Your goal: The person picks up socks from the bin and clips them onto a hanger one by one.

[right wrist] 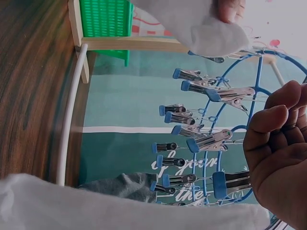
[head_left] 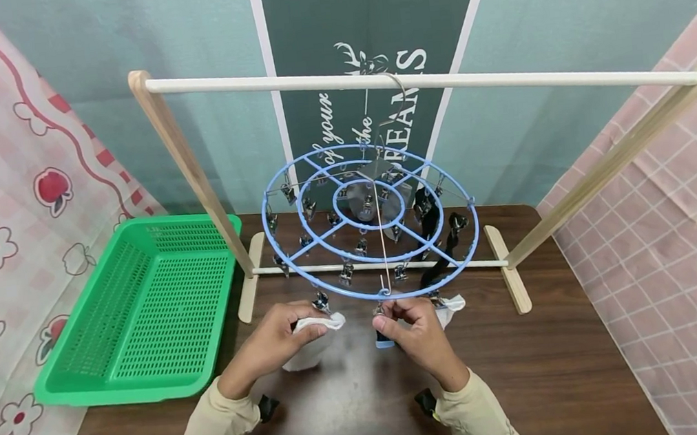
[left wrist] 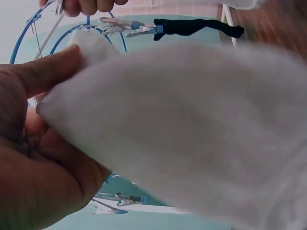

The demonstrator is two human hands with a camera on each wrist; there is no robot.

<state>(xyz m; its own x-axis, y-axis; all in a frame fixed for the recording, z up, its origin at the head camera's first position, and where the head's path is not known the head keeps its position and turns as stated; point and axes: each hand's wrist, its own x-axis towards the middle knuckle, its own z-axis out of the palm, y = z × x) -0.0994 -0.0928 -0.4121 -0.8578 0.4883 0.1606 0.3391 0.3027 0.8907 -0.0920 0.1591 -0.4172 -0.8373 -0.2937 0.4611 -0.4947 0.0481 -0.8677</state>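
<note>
My left hand pinches a white sock by its upper edge, thumb on one side and fingers on the other. The sock hangs below the front left rim of a round blue drying hanger, near a metal clip. At the front rim, my right hand pinches a clip with blue tips between thumb and curled fingers. Beside that hand, another white sock hangs from the rim. Black socks and a grey piece of cloth hang from other clips.
The hanger hooks over the white bar of a wooden stand. A green basket stands at the left on the brown table. Several clips dangle from the blue rings. Patterned cloths cover the sides and back.
</note>
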